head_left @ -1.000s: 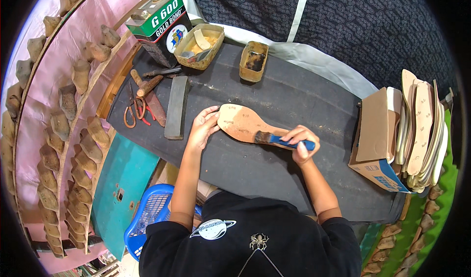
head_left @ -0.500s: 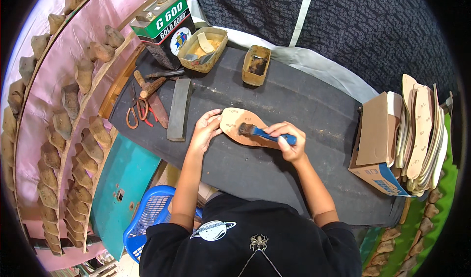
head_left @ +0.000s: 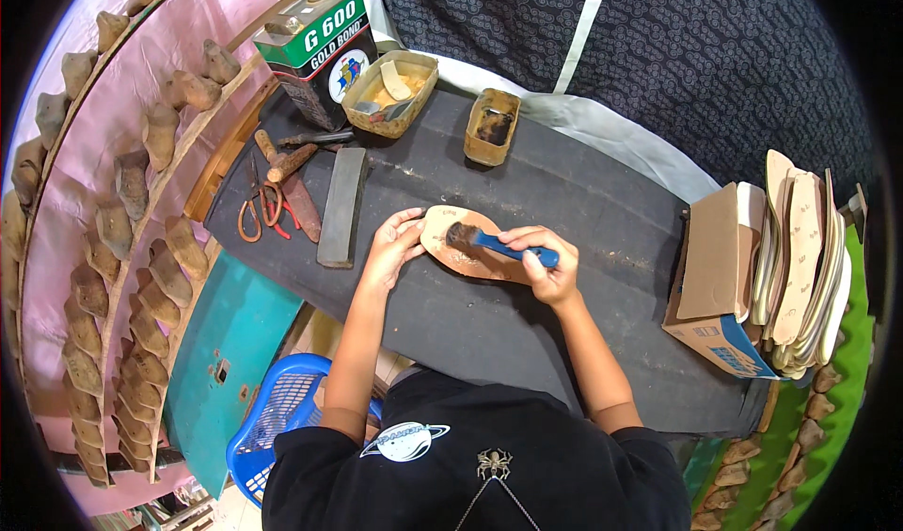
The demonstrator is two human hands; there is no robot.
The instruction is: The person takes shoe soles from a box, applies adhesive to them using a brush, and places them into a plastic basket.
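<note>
Table [head_left: 602,343], dark-topped, spans my view. Carton [head_left: 710,258] with stacked soles [head_left: 798,258] stands at its right end. I see one tan sole [head_left: 470,261] over mid-table, can't tell if touching; left hand [head_left: 391,253] pinches its rounded end, nearly closed. Right hand [head_left: 555,272] curls tight around blue brush [head_left: 493,243], bristles [head_left: 461,236] against the sole's face.

Shoemaking workshop, racked wooden lasts [head_left: 160,137]

Ltg bright, fairly even. Glare spots on tan, flat, sole-shaped sheet [head_left: 472,260] by L hand [head_left: 388,249]. Fisheye bends dark grey, flat worktop [head_left: 593,202] beyond hand; pic. corners blk.
</note>
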